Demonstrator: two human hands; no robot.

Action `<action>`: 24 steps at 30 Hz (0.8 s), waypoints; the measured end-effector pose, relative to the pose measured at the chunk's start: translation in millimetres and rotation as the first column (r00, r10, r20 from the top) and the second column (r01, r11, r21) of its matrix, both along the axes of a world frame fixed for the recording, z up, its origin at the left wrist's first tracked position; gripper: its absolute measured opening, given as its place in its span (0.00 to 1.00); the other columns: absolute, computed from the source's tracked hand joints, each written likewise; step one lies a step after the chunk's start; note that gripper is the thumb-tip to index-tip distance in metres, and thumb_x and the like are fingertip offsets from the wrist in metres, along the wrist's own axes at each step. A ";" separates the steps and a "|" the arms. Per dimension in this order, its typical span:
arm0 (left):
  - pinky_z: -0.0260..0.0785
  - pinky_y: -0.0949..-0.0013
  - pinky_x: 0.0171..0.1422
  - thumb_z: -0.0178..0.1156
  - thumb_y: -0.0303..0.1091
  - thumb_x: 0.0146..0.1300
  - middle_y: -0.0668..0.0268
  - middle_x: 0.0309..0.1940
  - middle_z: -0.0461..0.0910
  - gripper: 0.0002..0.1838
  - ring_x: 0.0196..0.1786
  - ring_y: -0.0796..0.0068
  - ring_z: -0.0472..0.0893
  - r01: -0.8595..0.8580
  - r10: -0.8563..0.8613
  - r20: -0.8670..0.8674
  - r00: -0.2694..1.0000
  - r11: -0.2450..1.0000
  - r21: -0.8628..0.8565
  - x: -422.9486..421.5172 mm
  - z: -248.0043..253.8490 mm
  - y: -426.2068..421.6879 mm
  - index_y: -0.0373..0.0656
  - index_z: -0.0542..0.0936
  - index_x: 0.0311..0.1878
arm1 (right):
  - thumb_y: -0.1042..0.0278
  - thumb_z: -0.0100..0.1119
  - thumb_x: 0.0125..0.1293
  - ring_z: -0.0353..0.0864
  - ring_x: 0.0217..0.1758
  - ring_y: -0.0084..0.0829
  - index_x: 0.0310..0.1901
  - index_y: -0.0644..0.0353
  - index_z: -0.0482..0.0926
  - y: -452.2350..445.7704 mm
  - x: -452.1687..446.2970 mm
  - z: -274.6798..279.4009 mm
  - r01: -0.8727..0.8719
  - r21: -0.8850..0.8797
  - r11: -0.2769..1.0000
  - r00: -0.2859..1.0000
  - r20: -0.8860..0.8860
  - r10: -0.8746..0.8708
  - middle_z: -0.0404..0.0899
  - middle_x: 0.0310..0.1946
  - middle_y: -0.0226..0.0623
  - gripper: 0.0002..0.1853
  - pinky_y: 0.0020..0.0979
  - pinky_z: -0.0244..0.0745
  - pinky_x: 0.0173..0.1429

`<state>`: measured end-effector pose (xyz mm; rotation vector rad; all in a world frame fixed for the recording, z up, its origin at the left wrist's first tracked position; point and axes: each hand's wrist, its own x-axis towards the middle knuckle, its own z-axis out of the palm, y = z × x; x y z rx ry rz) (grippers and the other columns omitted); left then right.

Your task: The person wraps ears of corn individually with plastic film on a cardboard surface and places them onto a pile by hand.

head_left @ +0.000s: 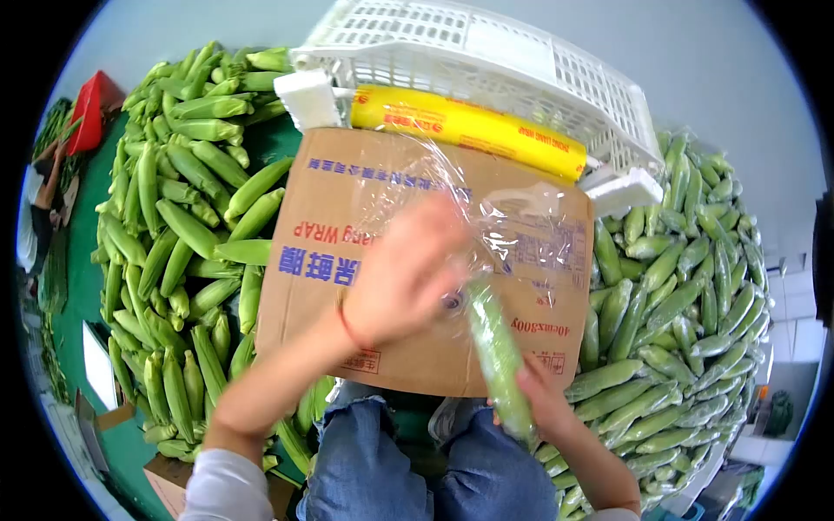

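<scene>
An ear of corn in green husk, with clear plastic wrap around it, slants over the front right of a flat cardboard sheet. My right hand grips its lower end. My left hand, with a red cord at the wrist, is over the middle of the cardboard near the corn's upper end. Motion smears its fingers, so whether they hold anything is unclear. Shiny clear film stretches over the cardboard from a yellow roll of plastic wrap, mounted along the far edge.
Behind the roll stands a white plastic crate. Unwrapped corn is heaped on the green floor to the left. Film-wrapped corn fills the right side. A red container and another person are at the far left.
</scene>
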<state>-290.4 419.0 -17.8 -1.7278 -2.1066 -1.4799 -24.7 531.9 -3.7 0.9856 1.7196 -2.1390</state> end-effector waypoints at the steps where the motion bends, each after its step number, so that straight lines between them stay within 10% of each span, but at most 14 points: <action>1: 0.62 0.49 0.71 0.64 0.38 0.58 0.56 0.65 0.72 0.24 0.68 0.48 0.69 0.105 -0.104 -0.031 0.994 0.993 0.052 22.3 8.8 -8.6 0.45 0.78 0.59 | 0.35 0.44 0.71 0.83 0.25 0.37 0.61 0.56 0.68 -2.5 -7.2 3.1 0.224 -0.354 0.908 0.972 0.148 -0.183 0.80 0.35 0.49 0.32 0.37 0.78 0.25; 3: 0.55 0.45 0.75 0.62 0.36 0.59 0.54 0.67 0.70 0.22 0.72 0.48 0.64 0.141 -0.155 0.126 0.980 0.983 0.115 42.7 -5.8 -13.3 0.48 0.79 0.59 | 0.30 0.27 0.73 0.78 0.19 0.36 0.64 0.56 0.63 -11.2 -20.2 3.5 0.017 -0.818 0.576 1.000 0.006 -0.020 0.78 0.30 0.48 0.37 0.31 0.71 0.15; 4: 0.67 0.48 0.67 0.59 0.32 0.63 0.51 0.62 0.74 0.24 0.64 0.51 0.74 -0.012 -0.049 0.265 0.963 0.974 0.224 42.6 -13.6 -10.5 0.51 0.74 0.64 | 0.29 0.25 0.72 0.77 0.18 0.36 0.65 0.55 0.63 -18.3 -33.3 -0.2 -0.032 -0.949 0.314 0.996 -0.057 -0.070 0.78 0.29 0.48 0.39 0.30 0.70 0.15; 5: 0.71 0.51 0.62 0.57 0.31 0.64 0.52 0.57 0.75 0.24 0.58 0.54 0.77 0.028 -0.302 0.663 0.685 0.921 0.390 44.7 -12.0 -8.3 0.51 0.71 0.65 | 0.27 0.24 0.71 0.76 0.17 0.36 0.66 0.55 0.62 -26.5 -44.9 -4.6 -0.098 -0.995 0.033 0.983 -0.102 -0.153 0.78 0.28 0.49 0.40 0.29 0.68 0.14; 6: 0.74 0.54 0.56 0.55 0.30 0.66 0.52 0.52 0.76 0.24 0.53 0.56 0.80 -0.028 -0.524 0.825 0.211 0.841 0.540 47.7 -9.4 -5.4 0.51 0.69 0.65 | 0.27 0.26 0.71 0.76 0.18 0.35 0.68 0.55 0.60 -33.6 -49.7 -11.6 -0.159 -0.987 0.009 0.969 -0.158 -0.189 0.78 0.30 0.50 0.41 0.28 0.69 0.15; 7: 0.78 0.57 0.51 0.53 0.29 0.67 0.53 0.47 0.78 0.23 0.47 0.59 0.82 -0.168 -0.645 0.703 -0.300 0.761 0.626 49.7 -6.0 -2.5 0.51 0.66 0.66 | 0.27 0.28 0.71 0.76 0.19 0.35 0.70 0.55 0.58 -38.6 -55.2 -21.0 -0.224 -0.974 -0.017 0.952 -0.215 -0.216 0.79 0.33 0.50 0.41 0.28 0.69 0.15; 8: 0.78 0.65 0.37 0.48 0.30 0.73 0.61 0.34 0.74 0.17 0.33 0.67 0.81 -0.233 -0.545 0.800 -0.251 0.836 0.497 51.6 3.6 3.8 0.49 0.62 0.63 | 0.27 0.29 0.70 0.77 0.20 0.34 0.72 0.55 0.56 -39.7 -59.1 -24.9 -0.289 -0.957 -0.041 0.932 -0.271 -0.241 0.79 0.35 0.51 0.42 0.27 0.69 0.16; 11: 0.78 0.65 0.38 0.46 0.34 0.76 0.64 0.30 0.69 0.11 0.32 0.68 0.79 -0.283 -0.224 0.974 -0.032 0.937 0.206 44.7 -1.8 -2.0 0.47 0.64 0.58 | 0.36 0.47 0.71 0.81 0.26 0.33 0.73 0.57 0.55 -27.8 -43.2 -10.4 0.035 -0.817 0.576 0.963 -0.127 -0.238 0.78 0.45 0.52 0.40 0.24 0.70 0.20; 13: 0.78 0.66 0.41 0.45 0.38 0.78 0.64 0.32 0.73 0.11 0.34 0.69 0.81 -0.284 -0.148 0.980 0.137 0.942 0.181 46.8 -7.7 -11.7 0.44 0.65 0.56 | 0.65 0.65 0.65 0.84 0.36 0.34 0.69 0.63 0.63 -5.8 -29.3 -2.4 0.080 -0.192 0.978 0.973 -0.200 -0.119 0.74 0.56 0.49 0.34 0.25 0.76 0.28; 16: 0.77 0.70 0.39 0.46 0.39 0.77 0.63 0.32 0.78 0.14 0.34 0.71 0.83 -0.271 0.009 0.976 0.218 0.961 0.052 59.7 -17.3 -25.8 0.37 0.71 0.52 | 0.70 0.62 0.63 0.83 0.40 0.33 0.62 0.67 0.71 14.6 -15.5 3.6 0.420 0.470 0.776 0.871 -0.448 -0.200 0.81 0.42 0.42 0.25 0.28 0.79 0.37; 19: 0.78 0.67 0.33 0.42 0.46 0.78 0.61 0.28 0.78 0.20 0.28 0.69 0.81 0.044 0.113 0.928 0.354 0.990 -0.137 67.0 -27.2 -42.7 0.36 0.72 0.51 | 0.71 0.60 0.64 0.81 0.37 0.32 0.60 0.64 0.72 38.0 -36.7 0.1 0.801 0.282 0.528 0.458 -0.857 -0.237 0.80 0.29 0.38 0.22 0.34 0.80 0.38; 21: 0.77 0.69 0.33 0.45 0.44 0.77 0.60 0.27 0.80 0.21 0.26 0.71 0.80 0.284 0.221 0.973 0.069 0.930 -0.232 75.5 -16.5 -48.7 0.33 0.74 0.53 | 0.69 0.54 0.68 0.79 0.32 0.33 0.57 0.61 0.71 35.7 -65.0 12.2 0.800 -0.060 0.597 0.247 -0.874 -0.418 0.76 0.22 0.35 0.17 0.39 0.79 0.40; 23: 0.77 0.70 0.41 0.52 0.40 0.74 0.57 0.35 0.83 0.19 0.36 0.68 0.84 0.476 0.250 0.967 -0.052 0.857 -0.197 77.8 -25.4 -65.7 0.32 0.74 0.57 | 0.64 0.52 0.71 0.76 0.26 0.34 0.55 0.59 0.68 31.3 -73.9 18.1 0.610 -0.299 0.734 0.385 -0.697 -0.605 0.71 0.18 0.32 0.15 0.44 0.77 0.41; 24: 0.75 0.68 0.47 0.55 0.41 0.72 0.54 0.41 0.82 0.23 0.43 0.65 0.83 0.438 0.148 0.955 0.256 0.863 -0.252 85.9 -25.3 -68.5 0.32 0.71 0.60 | 0.62 0.53 0.71 0.75 0.23 0.35 0.56 0.58 0.66 36.0 -68.1 13.8 0.516 -0.357 0.779 0.478 -0.635 -0.607 0.69 0.17 0.33 0.17 0.45 0.78 0.40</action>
